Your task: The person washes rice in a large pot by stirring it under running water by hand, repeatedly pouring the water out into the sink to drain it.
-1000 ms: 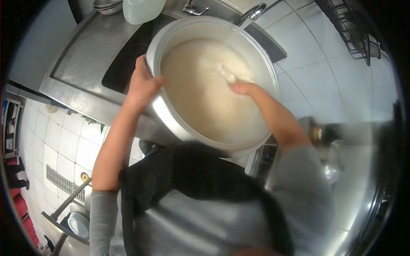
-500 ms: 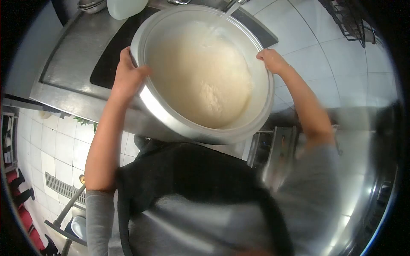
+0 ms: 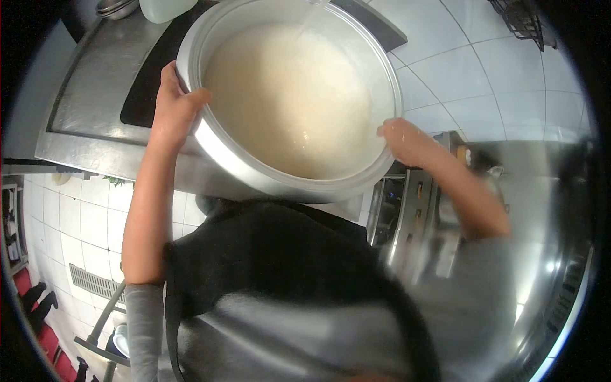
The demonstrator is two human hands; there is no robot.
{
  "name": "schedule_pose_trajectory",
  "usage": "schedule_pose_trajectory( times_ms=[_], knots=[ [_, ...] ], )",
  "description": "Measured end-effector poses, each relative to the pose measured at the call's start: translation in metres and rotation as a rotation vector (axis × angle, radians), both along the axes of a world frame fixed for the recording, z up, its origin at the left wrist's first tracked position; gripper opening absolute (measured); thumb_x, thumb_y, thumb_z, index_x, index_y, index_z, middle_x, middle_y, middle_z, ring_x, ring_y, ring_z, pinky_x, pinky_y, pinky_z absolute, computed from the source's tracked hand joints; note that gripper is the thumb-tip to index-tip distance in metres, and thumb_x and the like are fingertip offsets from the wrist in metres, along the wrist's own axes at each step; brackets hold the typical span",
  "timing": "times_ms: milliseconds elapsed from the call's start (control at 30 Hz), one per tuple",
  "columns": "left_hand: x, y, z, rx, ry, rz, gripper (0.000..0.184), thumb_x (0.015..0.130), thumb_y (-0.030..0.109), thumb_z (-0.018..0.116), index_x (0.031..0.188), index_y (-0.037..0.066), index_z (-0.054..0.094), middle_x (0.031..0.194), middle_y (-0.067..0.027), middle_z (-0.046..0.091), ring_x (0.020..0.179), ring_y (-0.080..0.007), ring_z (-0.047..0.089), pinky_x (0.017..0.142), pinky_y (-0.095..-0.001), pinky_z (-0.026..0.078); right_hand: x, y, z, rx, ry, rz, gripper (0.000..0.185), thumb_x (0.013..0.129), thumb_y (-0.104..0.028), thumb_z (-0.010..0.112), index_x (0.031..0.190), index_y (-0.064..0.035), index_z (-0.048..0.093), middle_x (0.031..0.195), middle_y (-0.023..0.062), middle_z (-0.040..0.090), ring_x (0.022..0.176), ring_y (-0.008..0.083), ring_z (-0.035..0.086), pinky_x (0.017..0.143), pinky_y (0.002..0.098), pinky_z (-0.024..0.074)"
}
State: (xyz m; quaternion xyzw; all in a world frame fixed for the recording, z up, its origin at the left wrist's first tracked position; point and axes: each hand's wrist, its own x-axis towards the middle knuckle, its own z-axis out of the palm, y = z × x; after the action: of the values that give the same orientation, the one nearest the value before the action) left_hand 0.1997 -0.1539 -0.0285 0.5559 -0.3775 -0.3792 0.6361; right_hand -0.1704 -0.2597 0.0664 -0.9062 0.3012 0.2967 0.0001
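A large metal pot is held tilted at the edge of the steel sink counter. Cloudy, whitish liquid fills much of it, and a thin stream of water runs in at the far side. My left hand grips the pot's left rim, thumb over the edge and fingers outside. My right hand is closed on the right rim, its wet fingers bent over the edge. What lies under the liquid is hidden.
Left of the pot is a steel counter with stacked metal bowls and a pale translucent container. A black wire rack hangs on the tiled wall. Stove equipment stands at right; a person's dark-clad legs show at lower left.
My right hand has come out of the liquid to the pot's right rim, then moved nearer me along it. My left hand keeps its hold. The pot sits further up and left in view.
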Motion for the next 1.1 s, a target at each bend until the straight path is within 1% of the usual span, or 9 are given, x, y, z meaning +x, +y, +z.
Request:
schedule_pose_trajectory(
  times_ms=[167, 267, 367, 467, 700, 867, 933, 1033, 1100],
  knots=[
    [0.002, 0.0, 0.0, 0.054, -0.092, 0.039, 0.067, 0.061, 0.006, 0.059, 0.121, -0.008, 0.033, 0.102, -0.0178, 0.052, 0.09, -0.0228, 0.054, 0.081, -0.0304, 0.043, 0.069, 0.057, 0.023, 0.549, -0.193, -0.418, 0.015, 0.076, -0.002, 0.054, 0.091, 0.0015, 0.058, 0.094, 0.019, 0.06, 0.088, 0.0284, 0.059, 0.077, 0.0345, 0.0458],
    [0.001, 0.001, 0.002, 0.088, -0.114, 0.038, 0.065, 0.062, 0.006, 0.059, 0.121, -0.008, 0.034, 0.101, -0.0184, 0.053, 0.089, -0.0232, 0.055, 0.08, -0.0304, 0.044, 0.072, 0.035, -0.02, 0.708, -0.925, -0.635, 0.017, 0.08, -0.004, 0.056, 0.096, 0.0007, 0.058, 0.098, 0.0165, 0.061, 0.092, 0.0249, 0.059, 0.079, 0.0333, 0.046],
    [-0.002, 0.0, 0.004, 0.08, -0.065, 0.042, 0.066, 0.063, 0.006, 0.059, 0.122, -0.008, 0.033, 0.101, -0.0186, 0.053, 0.089, -0.0235, 0.055, 0.08, -0.0301, 0.044, 0.025, -0.028, -0.037, 0.129, -0.572, -0.169, 0.024, 0.087, -0.024, 0.051, 0.093, -0.003, 0.062, 0.09, 0.0158, 0.062, 0.083, 0.0311, 0.06, 0.078, 0.0385, 0.0464],
    [0.002, -0.002, -0.004, 0.042, -0.038, 0.021, 0.065, 0.064, 0.005, 0.059, 0.122, -0.008, 0.033, 0.102, -0.0192, 0.053, 0.089, -0.0236, 0.055, 0.079, -0.0299, 0.045, 0.022, -0.027, -0.028, 0.33, 0.276, -0.165, 0.042, 0.091, -0.038, 0.04, 0.111, -0.0045, 0.056, 0.108, 0.0159, 0.058, 0.098, 0.0306, 0.056, 0.088, 0.0375, 0.0424],
    [0.0, 0.0, 0.004, 0.075, -0.128, 0.055, 0.066, 0.066, 0.007, 0.059, 0.122, -0.009, 0.031, 0.104, -0.0209, 0.052, 0.092, -0.024, 0.055, 0.081, -0.0292, 0.044, 0.081, 0.058, -0.058, 0.937, -0.395, -0.124, 0.053, 0.092, -0.044, 0.037, 0.12, -0.0001, 0.043, 0.111, 0.0159, 0.052, 0.103, 0.025, 0.05, 0.089, 0.0343, 0.0382],
    [-0.001, 0.003, 0.006, 0.076, -0.065, 0.032, 0.06, 0.067, 0.003, 0.055, 0.123, -0.005, 0.033, 0.106, -0.0163, 0.05, 0.097, -0.0226, 0.05, 0.086, -0.03, 0.04, 0.215, 0.056, -0.104, 1.312, -1.004, -1.092, 0.035, 0.092, -0.029, 0.041, 0.112, -0.0015, 0.05, 0.106, 0.0093, 0.056, 0.096, 0.0191, 0.052, 0.086, 0.0335, 0.0409],
    [0.0, 0.004, 0.006, 0.093, -0.095, 0.034, 0.06, 0.068, 0.003, 0.056, 0.123, -0.005, 0.033, 0.106, -0.016, 0.05, 0.098, -0.0223, 0.05, 0.086, -0.0298, 0.039, 0.249, 0.018, -0.158, 1.063, -1.083, -0.681, 0.034, 0.088, -0.025, 0.048, 0.112, -0.001, 0.051, 0.103, 0.0124, 0.059, 0.093, 0.0236, 0.056, 0.086, 0.0368, 0.0417],
    [0.002, 0.003, 0.004, 0.154, -0.133, 0.022, 0.063, 0.067, 0.002, 0.057, 0.124, -0.004, 0.031, 0.107, -0.0159, 0.049, 0.099, -0.022, 0.049, 0.087, -0.0299, 0.038, 0.275, -0.002, -0.175, 0.172, -0.881, -0.066, 0.033, 0.08, -0.025, 0.051, 0.099, 0.0001, 0.06, 0.093, 0.0189, 0.062, 0.09, 0.0313, 0.059, 0.082, 0.0385, 0.045],
    [0.003, 0.001, 0.002, 0.137, -0.138, 0.019, 0.064, 0.067, 0.001, 0.058, 0.124, -0.004, 0.031, 0.108, -0.0165, 0.049, 0.101, -0.0222, 0.049, 0.088, -0.0302, 0.038, 0.277, -0.006, -0.161, 0.14, -0.777, -0.036, 0.037, 0.078, -0.025, 0.052, 0.105, -0.001, 0.059, 0.101, 0.0228, 0.059, 0.098, 0.0331, 0.056, 0.086, 0.0405, 0.0428]
  ],
)
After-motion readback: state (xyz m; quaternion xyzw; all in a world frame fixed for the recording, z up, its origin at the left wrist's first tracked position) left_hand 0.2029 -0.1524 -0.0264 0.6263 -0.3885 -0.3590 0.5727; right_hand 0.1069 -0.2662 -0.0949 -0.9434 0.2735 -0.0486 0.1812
